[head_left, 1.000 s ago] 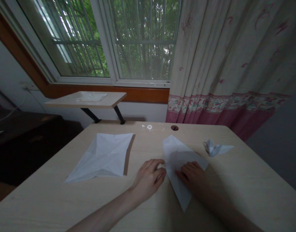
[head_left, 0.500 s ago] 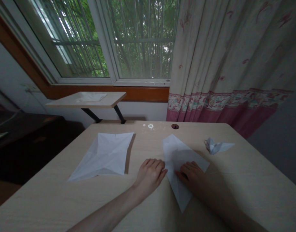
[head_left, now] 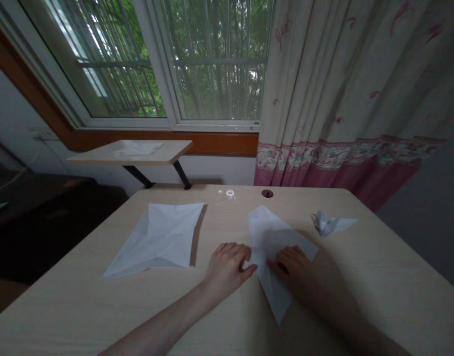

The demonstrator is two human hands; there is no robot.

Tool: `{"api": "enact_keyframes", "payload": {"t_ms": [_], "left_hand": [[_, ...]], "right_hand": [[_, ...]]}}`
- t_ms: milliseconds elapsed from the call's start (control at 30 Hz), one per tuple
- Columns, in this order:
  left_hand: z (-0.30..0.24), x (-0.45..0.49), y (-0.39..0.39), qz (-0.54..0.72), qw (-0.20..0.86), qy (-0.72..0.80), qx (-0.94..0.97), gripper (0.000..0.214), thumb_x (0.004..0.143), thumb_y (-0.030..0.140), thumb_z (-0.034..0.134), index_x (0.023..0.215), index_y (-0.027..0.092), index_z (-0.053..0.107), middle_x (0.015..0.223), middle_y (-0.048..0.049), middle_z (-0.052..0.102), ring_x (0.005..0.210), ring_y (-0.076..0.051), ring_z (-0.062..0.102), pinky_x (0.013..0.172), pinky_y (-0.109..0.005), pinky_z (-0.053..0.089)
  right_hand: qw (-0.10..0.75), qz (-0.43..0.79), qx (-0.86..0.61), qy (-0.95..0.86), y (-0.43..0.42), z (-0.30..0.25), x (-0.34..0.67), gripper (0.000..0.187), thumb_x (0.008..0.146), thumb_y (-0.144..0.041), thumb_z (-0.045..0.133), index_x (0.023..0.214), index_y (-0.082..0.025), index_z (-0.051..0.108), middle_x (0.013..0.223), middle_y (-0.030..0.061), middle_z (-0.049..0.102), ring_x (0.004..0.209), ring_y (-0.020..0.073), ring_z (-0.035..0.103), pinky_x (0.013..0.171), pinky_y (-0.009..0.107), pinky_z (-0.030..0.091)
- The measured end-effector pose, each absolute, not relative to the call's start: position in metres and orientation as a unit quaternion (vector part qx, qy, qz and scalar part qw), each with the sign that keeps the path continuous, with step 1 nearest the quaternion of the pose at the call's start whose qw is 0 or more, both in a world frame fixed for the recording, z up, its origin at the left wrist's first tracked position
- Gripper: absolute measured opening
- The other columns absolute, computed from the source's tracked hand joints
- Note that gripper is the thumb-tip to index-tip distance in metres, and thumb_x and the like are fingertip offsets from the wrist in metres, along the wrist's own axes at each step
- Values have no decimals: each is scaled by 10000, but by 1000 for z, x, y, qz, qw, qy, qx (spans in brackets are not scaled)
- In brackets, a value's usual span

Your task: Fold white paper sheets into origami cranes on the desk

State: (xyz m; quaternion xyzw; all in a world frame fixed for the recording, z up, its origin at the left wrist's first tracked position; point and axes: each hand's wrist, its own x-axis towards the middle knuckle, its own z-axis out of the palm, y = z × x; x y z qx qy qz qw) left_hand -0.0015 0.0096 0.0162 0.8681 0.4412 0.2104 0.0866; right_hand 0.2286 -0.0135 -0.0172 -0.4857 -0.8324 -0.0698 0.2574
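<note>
A folded sheet of white paper lies on the table in front of me, one corner pointing towards me. My right hand rests on its right half, fingers curled and thumb pressed down against the paper. At the sheet's left edge is my left hand, its thumb and bent fingers apart with a gap between them. Whether its fingertips touch the edge I cannot tell. Under my right palm, part of the paper is hidden.
Left on the table is a creased white paper. A folded paper bird sits at the right. Behind stands a raised shelf with crumpled white paper on it. A cable hole is near the back edge.
My left thumb has parted from the fingers, widening the gap between them. My right hand and the folded sheet stay in place. The view has shifted very slightly.
</note>
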Motion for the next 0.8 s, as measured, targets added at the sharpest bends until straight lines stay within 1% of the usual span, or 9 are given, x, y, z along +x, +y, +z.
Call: {"api": "enact_keyframes", "payload": {"t_ms": [167,300,467,567,667,800], "left_hand": [[15,0,8,209,98,443,866,263,769,338,819,807,208,594,791,25,677,788,-210,633,758,-336,406],[16,2,4,192,105,440,871,288,741,350,829,794,206,585,769,26,660,789,-214,623,751,-338,397],[19,3,1,190,117,442,869,345,687,360,860,798,207,572,795,27,648,828,-222,614,772,-352,401],[21,4,-1,196,121,450,863,398,643,366,877,852,210,577,878,11,659,888,-244,609,809,-379,413],[22,5,-2,203,117,469,851,494,590,393,892,926,204,584,978,-25,656,946,-284,598,850,-433,431],[22,6,-5,214,116,484,841,650,533,420,904,1046,183,584,1071,-75,628,1018,-328,575,890,-498,460]], "right_hand": [[255,-68,-484,-834,-13,-21,229,293,991,-225,508,714,-221,602,686,18,637,689,202,631,734,352,466],[251,-50,-492,-832,-13,-24,231,262,978,-200,521,733,-224,609,731,20,662,726,206,648,770,364,479],[236,-39,-488,-840,-13,-24,233,224,973,-189,527,770,-225,615,772,24,681,752,211,655,761,364,494],[234,-45,-487,-840,-14,-25,233,234,987,-193,492,792,-224,615,786,30,682,779,221,660,802,390,494],[232,-58,-486,-841,-14,-26,233,252,997,-197,475,787,-224,613,779,33,678,770,225,657,791,397,491],[225,-56,-487,-842,-14,-23,233,241,991,-208,500,782,-225,618,784,35,678,771,227,651,785,397,489]]}}
